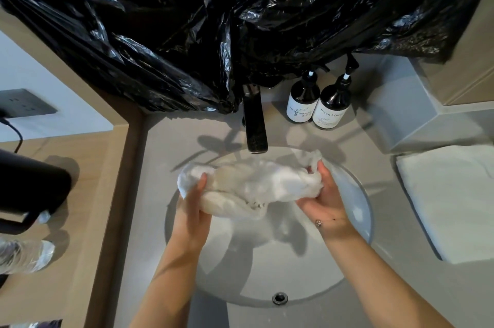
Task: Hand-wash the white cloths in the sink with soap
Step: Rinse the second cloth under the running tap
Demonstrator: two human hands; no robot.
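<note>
- Cloth, white and wet (251, 186), is bunched into a long roll and held in the air over the round sink basin (358, 210), directly under the black faucet spout (255, 124).
- Left hand (193, 207) is closed around the roll's left end; right hand (324, 194) is closed around its right end. The hands are apart, with the cloth stretched between them.
- Whether water is running cannot be told.
- Two dark pump bottles (318, 103) stand on the counter just behind the basin, to the right of the faucet.
- More white cloth, folded (449, 199), lies on the counter to the right of the sink.
- Black plastic sheeting (213, 20) hangs above the faucet.
- Judged: this is the rubbing or wringing step. It goes best with the cloth kept low over the basin, both ends gripped firmly, folds worked against each other.
</note>
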